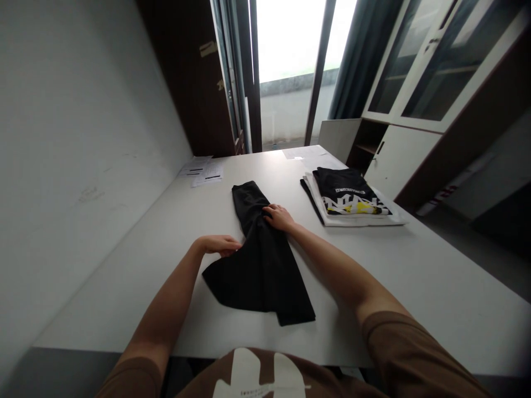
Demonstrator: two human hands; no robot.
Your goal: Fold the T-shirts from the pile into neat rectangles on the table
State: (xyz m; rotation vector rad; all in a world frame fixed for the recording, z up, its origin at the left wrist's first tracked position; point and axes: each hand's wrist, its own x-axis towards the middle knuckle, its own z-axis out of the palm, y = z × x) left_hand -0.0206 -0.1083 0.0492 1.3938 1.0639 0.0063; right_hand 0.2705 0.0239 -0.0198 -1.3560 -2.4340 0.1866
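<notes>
The left hand (219,245) reaches in from the left, its fingers held near one another and the fingertips at the left edge of a black garment (265,276); I cannot tell whether they pinch the cloth. Farther up, the right hand (280,218) lies on the garment's right edge with its fingers bent, beside creases; whether it grips a fold cannot be told. The garment lies lengthwise on the white table (435,276), narrow at the far end and wider at the near end, where its left part flares out.

To the right, well apart from it, sits a stack of folded clothes (369,220), topped by a black shirt (346,182) with white and yellow print. Papers (207,174) lie at the table's far left, against the wall (74,127). Beyond the table are a bright window (290,44) and, on the right, a white cabinet (402,160).
</notes>
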